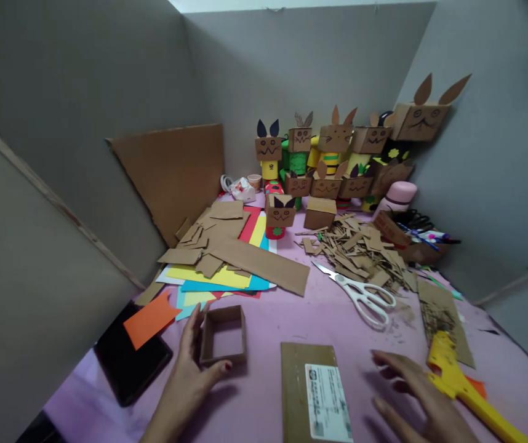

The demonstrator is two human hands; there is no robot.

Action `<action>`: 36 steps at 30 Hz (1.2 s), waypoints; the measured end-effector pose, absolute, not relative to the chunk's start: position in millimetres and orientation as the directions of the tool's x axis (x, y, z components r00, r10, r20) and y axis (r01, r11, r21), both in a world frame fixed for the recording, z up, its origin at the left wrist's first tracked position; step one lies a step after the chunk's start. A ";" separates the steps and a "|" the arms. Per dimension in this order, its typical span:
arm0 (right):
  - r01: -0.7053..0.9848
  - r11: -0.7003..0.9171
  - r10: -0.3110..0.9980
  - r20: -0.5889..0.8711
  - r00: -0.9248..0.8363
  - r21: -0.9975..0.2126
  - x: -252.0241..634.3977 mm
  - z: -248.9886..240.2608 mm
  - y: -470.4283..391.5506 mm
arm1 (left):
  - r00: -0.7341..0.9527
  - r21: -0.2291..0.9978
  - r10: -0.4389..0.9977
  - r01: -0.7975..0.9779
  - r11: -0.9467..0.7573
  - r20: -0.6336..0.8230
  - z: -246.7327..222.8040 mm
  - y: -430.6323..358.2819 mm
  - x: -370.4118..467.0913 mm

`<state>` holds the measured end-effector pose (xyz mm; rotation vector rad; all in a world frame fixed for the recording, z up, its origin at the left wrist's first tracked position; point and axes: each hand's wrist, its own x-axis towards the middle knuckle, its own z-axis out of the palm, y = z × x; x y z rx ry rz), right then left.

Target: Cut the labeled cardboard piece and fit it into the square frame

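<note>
Now my left hand cups the small open-topped square cardboard box, thumb at its near wall, while my right hand, fingers spread and empty, hovers beside the yellow plastic tool.

I could read nothing. At the bottom centre of the frame, a white printed label sat on the cardboard piece before me, its lines too small and blurred. The rest bore no lettering.
</note>
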<state>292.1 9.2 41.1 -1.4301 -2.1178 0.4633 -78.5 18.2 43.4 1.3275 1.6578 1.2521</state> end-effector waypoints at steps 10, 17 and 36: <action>0.508 0.401 0.898 0.216 -0.384 -0.762 235.6 31.6 12.3 | -0.084 0.978 0.989 0.181 -0.102 0.118 48.1 1.9 -5.0; 0.532 0.383 0.913 0.219 -0.345 -0.755 239.6 26.2 12.7 | 0.113 0.925 0.953 0.230 -0.302 0.283 15.4 15.9 32.0; 0.388 0.317 0.903 0.150 -0.402 -0.866 249.6 30.0 29.5 | 0.292 0.841 0.935 0.438 -0.318 0.201 18.8 25.1 20.5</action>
